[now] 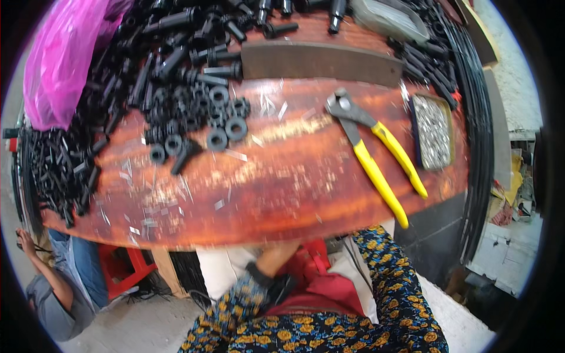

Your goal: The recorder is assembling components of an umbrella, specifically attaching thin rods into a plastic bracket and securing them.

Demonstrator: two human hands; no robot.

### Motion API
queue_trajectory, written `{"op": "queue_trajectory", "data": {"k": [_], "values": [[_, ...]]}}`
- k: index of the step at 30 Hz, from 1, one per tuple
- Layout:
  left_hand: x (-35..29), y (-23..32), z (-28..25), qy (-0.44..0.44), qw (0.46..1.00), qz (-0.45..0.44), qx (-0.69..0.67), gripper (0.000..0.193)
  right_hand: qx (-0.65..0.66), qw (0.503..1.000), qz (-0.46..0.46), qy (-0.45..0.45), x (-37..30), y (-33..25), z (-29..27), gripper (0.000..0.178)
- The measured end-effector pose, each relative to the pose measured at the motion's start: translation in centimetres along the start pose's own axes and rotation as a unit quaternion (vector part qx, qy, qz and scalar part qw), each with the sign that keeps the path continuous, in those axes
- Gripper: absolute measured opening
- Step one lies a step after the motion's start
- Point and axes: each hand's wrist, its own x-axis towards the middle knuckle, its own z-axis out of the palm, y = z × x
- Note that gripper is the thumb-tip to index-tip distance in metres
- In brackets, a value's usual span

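My left hand (279,257) is below the near edge of the wooden table (276,217), over my lap; the table hides its fingers. My right forearm, in a dark flowered sleeve (388,265), runs up to the same edge, and that hand is out of sight. Lying on the tabletop towards the right are pliers (376,173) with yellow handles, their jaws pointing away from me. To their right, a shallow tray (416,141) holds many small silvery pieces (434,132). Grey rings (228,129) and a short black fitting (185,156) lie left of centre.
Piles of black tubular parts (170,62) cover the far and left sides. A pink plastic bag (59,65) sits far left; a dark flat bar (318,62) and a clear container (385,20) lie farther back. A seated person (53,300) is beyond a red stool (120,288).
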Motion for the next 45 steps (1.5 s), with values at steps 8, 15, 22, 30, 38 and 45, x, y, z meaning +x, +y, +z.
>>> {"op": "queue_trajectory", "data": {"k": [8,15,22,30,38,45], "values": [[-1.5,-2.0,-13.8,-0.019,0.998,0.004,0.062,0.042,0.095,0.991,0.014,0.093,10.5,4.0,12.0,0.049],[1.9,-9.1,-18.3,0.046,0.991,-0.030,0.123,0.041,0.199,0.966,0.031,0.160,19.2,3.2,19.6,0.049],[3.5,-14.8,-20.5,0.108,0.983,-0.055,0.139,0.039,0.281,0.941,0.043,0.185,24.2,2.8,22.8,0.049],[6.2,-18.6,-18.9,0.167,0.982,-0.040,0.084,0.038,0.305,0.932,0.076,0.179,23.7,6.0,20.3,0.049],[5.8,-16.1,-15.5,0.218,0.976,-0.018,-0.014,0.036,0.295,0.936,0.116,0.156,19.5,6.7,8.1,0.049],[0.5,-5.1,-12.3,0.292,0.953,-0.054,-0.060,0.031,0.294,0.927,0.214,0.091,4.2,2.4,2.2,0.049]]}}
